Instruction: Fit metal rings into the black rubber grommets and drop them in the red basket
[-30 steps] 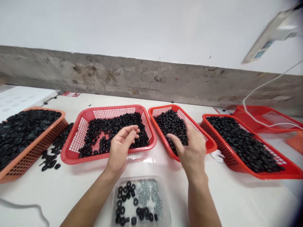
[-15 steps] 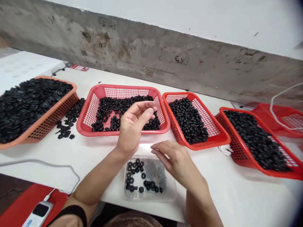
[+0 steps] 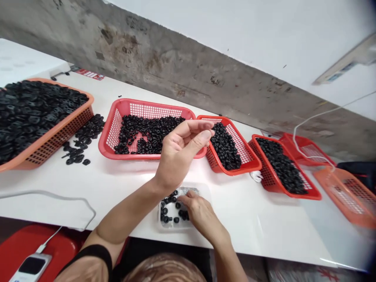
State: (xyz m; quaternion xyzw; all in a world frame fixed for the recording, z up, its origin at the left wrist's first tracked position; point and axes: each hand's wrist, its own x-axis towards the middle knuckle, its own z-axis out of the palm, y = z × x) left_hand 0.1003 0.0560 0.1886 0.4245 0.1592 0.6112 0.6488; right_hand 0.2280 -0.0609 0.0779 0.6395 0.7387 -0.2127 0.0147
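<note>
"So, where's the right hand (image 3: 199, 213)?"

"Curled down in a clear plastic tray (image 3: 205, 192), by round black rubber rings (image 3: 166, 209)."

"And the left hand (image 3: 180, 150)?"

"Up near a red plastic mesh basket (image 3: 114, 129), fingertips pressed together. Pinching? Can't tell."

The camera sits on your head. It looks forward and down, tipped to one side, close above your left hand (image 3: 182, 154), your right hand (image 3: 201, 215) and the white desk (image 3: 264, 223).
</note>
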